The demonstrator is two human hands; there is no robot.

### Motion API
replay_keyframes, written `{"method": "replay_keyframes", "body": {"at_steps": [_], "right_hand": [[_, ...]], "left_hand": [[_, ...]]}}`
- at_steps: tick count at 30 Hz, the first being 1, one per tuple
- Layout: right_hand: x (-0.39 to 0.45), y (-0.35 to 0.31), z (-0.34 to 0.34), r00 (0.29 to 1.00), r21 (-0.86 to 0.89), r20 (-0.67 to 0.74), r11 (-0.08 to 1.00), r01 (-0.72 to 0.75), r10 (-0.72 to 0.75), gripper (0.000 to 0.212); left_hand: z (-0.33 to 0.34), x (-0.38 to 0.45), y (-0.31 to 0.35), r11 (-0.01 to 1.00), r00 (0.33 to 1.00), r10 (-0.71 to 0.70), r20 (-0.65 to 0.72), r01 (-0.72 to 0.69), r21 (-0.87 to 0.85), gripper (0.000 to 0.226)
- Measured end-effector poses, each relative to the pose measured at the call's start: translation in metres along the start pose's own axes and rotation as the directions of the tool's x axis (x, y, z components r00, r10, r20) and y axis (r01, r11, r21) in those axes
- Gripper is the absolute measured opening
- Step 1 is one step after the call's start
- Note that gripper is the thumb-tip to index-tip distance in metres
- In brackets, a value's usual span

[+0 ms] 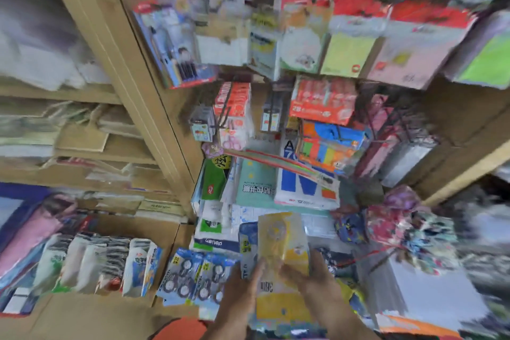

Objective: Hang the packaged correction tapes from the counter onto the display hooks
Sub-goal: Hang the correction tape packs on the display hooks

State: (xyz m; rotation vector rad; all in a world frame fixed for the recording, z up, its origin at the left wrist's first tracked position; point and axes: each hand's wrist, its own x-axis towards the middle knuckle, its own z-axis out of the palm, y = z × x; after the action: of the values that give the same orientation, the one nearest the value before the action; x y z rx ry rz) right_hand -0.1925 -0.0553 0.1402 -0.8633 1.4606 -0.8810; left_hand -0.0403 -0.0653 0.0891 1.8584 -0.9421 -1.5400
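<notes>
Between both hands' grips [242, 283] [317, 281], yellow correction tape packs [283, 251], blue packs [193, 276] alongside

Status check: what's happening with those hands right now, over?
Left hand and right hand both grip yellow packaged correction tapes. Not hung yet. Blue packs lie on counter.

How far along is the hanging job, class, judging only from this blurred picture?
Done: cannot tell whether any hanging pack is correction tape. In hand: the left hand and right hand hold a stack of yellow packs, not yet on a hook. Left: blue packs lie on the counter.
</notes>
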Motion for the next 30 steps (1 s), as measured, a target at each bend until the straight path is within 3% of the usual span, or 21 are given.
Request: {"method": "replay_keyframes", "body": {"at_steps": [3,6,8,10,13,16,18,22,25,28,30], "right_hand": [[-0.017,-0.019,-0.034,0.996,0.004,-0.023,0.996,0.088,-0.088,0.087],[-0.028,-0.045,-0.054,0.990,-0.026,-0.060,0.991,0.129,-0.131,0.058],[-0.033,-0.058,-0.065,0.983,0.005,-0.101,0.988,0.154,-0.152,0.045],[-0.040,-0.070,-0.073,0.976,0.053,-0.139,0.983,0.178,-0.170,0.048],[-0.042,-0.079,-0.084,0.976,0.039,-0.172,0.990,0.139,-0.130,0.028],[-0.041,-0.083,-0.086,0.978,0.101,-0.187,0.988,0.113,-0.092,0.024],[-0.039,-0.081,-0.083,0.972,0.140,-0.225,0.985,0.102,-0.069,0.025],[-0.031,-0.086,-0.073,0.930,0.286,-0.366,0.949,0.131,-0.018,0.031],[-0.021,-0.096,-0.066,0.909,0.354,-0.416,0.923,0.152,0.010,0.023],[-0.011,-0.110,-0.054,0.902,0.387,-0.433,0.905,0.174,0.012,0.022],[-0.004,-0.120,-0.047,0.900,0.422,-0.436,0.889,0.179,0.026,0.022]], "left_hand": [[0.016,-0.022,0.034,0.999,0.999,0.038,0.021,-0.038,-0.008,0.059],[0.031,-0.044,0.063,0.999,0.999,0.042,0.026,-0.041,-0.033,0.086],[0.040,-0.056,0.080,0.996,0.998,0.057,0.038,-0.054,-0.068,0.077],[0.046,-0.067,0.095,0.989,0.993,0.109,0.035,-0.105,-0.100,0.063],[0.055,-0.072,0.103,0.977,0.989,0.140,0.043,-0.131,-0.171,0.085],[0.063,-0.071,0.100,0.973,0.995,0.086,0.055,-0.071,-0.221,0.093],[0.064,-0.077,0.110,0.973,0.996,0.083,0.040,-0.072,-0.221,0.083],[0.059,-0.072,0.124,0.968,0.996,0.087,0.023,-0.079,-0.238,0.034],[0.048,-0.063,0.132,0.969,0.992,0.101,0.080,-0.080,-0.233,0.058],[0.033,-0.051,0.136,0.956,0.989,0.117,0.088,-0.088,-0.280,0.065],[0.024,-0.044,0.143,0.936,0.994,0.098,0.052,-0.075,-0.344,0.088]]}}
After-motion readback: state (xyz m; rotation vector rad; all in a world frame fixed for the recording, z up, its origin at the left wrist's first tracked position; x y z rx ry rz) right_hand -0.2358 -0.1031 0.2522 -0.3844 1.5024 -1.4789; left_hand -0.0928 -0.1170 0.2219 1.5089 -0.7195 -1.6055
